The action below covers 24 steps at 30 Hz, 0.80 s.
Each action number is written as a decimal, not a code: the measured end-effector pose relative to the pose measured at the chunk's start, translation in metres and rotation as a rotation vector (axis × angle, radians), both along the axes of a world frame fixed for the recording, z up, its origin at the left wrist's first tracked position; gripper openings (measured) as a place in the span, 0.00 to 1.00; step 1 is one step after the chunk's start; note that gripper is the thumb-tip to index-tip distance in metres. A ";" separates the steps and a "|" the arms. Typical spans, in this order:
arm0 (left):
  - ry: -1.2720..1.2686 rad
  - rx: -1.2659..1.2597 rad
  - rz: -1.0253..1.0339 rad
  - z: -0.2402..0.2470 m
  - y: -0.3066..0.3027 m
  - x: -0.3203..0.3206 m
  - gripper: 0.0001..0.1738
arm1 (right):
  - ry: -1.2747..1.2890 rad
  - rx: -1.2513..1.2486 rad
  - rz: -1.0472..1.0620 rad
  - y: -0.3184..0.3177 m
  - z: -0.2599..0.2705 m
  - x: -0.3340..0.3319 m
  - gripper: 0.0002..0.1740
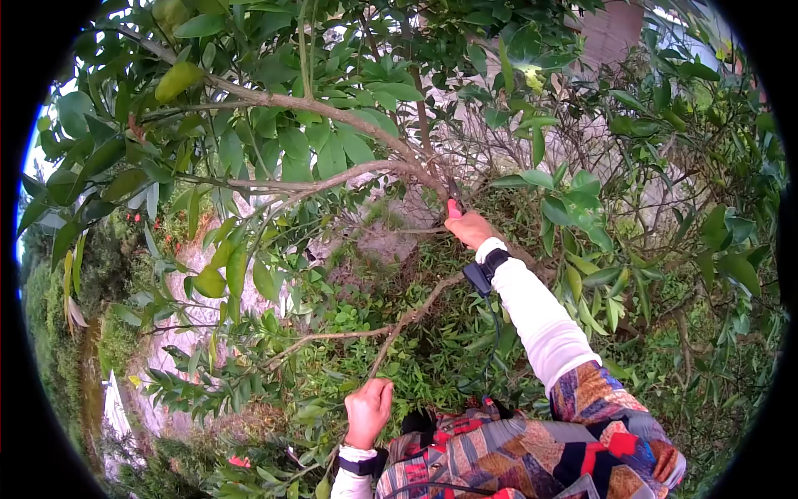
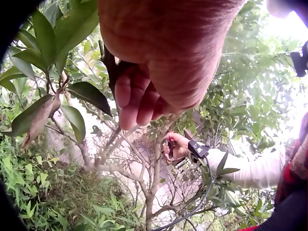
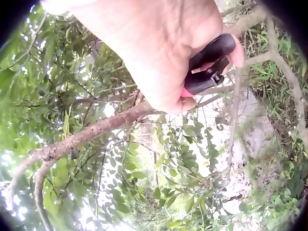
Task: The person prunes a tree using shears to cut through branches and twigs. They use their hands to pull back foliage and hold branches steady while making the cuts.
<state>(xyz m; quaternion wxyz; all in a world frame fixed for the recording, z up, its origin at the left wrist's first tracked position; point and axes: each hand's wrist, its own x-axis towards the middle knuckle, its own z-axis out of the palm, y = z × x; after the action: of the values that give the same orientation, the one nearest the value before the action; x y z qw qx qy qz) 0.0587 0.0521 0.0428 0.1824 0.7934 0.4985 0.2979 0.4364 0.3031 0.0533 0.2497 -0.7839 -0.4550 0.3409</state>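
Note:
In the head view my right hand (image 1: 471, 229) grips pruning shears (image 1: 453, 208) with red-and-black handles. Their dark blades point up to the fork of a citrus tree, right at a thick branch (image 1: 420, 166). The right wrist view shows the black handle ends (image 3: 204, 82) inside the curled fingers, while the blades are hidden behind the hand. Lower down, near the body, my left hand (image 1: 368, 412) is curled round a thin branch (image 1: 407, 320). Seen from the left wrist, its fingers (image 2: 126, 94) wrap that branch's dark stem (image 2: 109, 67).
Leafy limbs with greenish fruit (image 1: 179, 81) spread over the upper left. Bare, tangled twigs (image 1: 615, 158) stand at the right, beyond the shears. Low green plants (image 1: 432, 374) cover the ground under the arms. A cable (image 1: 496, 333) hangs from the right wrist camera.

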 end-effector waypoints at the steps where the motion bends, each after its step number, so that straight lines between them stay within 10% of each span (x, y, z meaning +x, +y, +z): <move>1: 0.001 0.003 -0.001 0.000 0.000 0.000 0.04 | 0.063 0.018 -0.008 -0.002 0.001 -0.002 0.38; 8: 0.010 -0.025 0.016 0.003 0.001 0.001 0.03 | 0.787 0.113 -0.101 0.004 -0.027 0.005 0.14; 16: -0.026 -0.014 -0.003 0.005 0.002 -0.002 0.03 | 1.719 0.124 0.072 0.000 -0.035 0.015 0.16; 24: 0.015 -0.027 0.000 0.001 0.007 -0.005 0.04 | 1.728 0.336 0.326 -0.027 0.006 0.017 0.17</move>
<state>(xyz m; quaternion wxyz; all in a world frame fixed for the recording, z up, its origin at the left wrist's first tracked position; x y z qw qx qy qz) 0.0532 0.0587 0.0441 0.1894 0.7929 0.5041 0.2851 0.4534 0.2761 0.0597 0.5652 -0.1323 -0.2580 0.7723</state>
